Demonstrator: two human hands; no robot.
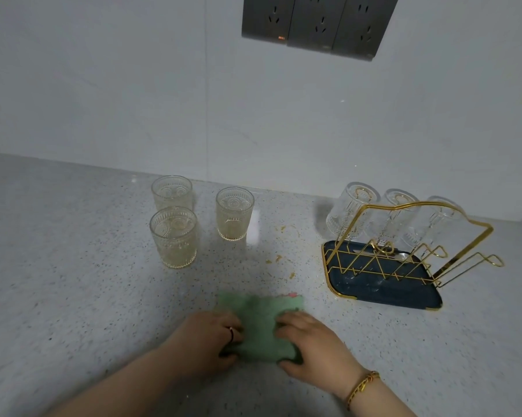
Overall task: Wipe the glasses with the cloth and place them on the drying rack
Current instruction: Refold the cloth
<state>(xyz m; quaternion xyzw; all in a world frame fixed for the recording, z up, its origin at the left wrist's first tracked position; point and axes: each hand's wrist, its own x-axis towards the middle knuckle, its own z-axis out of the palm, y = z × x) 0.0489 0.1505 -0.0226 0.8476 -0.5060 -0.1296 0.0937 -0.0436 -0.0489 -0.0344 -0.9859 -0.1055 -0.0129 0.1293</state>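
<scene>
Left of centre, three glasses (174, 236) stand upright on the counter (73, 281), close together and near the wall. They are clear pressed glass with a raised pattern, and they look yellowish and cloudy. I judge these are the ones not yet wiped.

At the lower centre the left hand (214, 338) grips the left edge of the cloth (261, 329) with curled fingers. The cloth is green, soft and somewhat crumpled, and it lies flat on the counter, well apart from the glasses. The right hand (310, 347) pinches its right edge, fingers on top and thumb at the lower corner.

The step in hand seems to be preparing the cloth. To do it well, fold it into a pad with a clean side out, then lift one glass by its lower body. The pattern will hold dirt, so the cloth should press into the grooves and also turn inside the rim.

Between cloth and rack some crumbs (279, 257) lie on the counter – better not to drag the cloth through them.

At the right the gold wire rack (464, 256) stands in a dark tray (383, 291). Three clean glasses (351, 210) hang upside down on its back pegs – the front pegs are free.
</scene>
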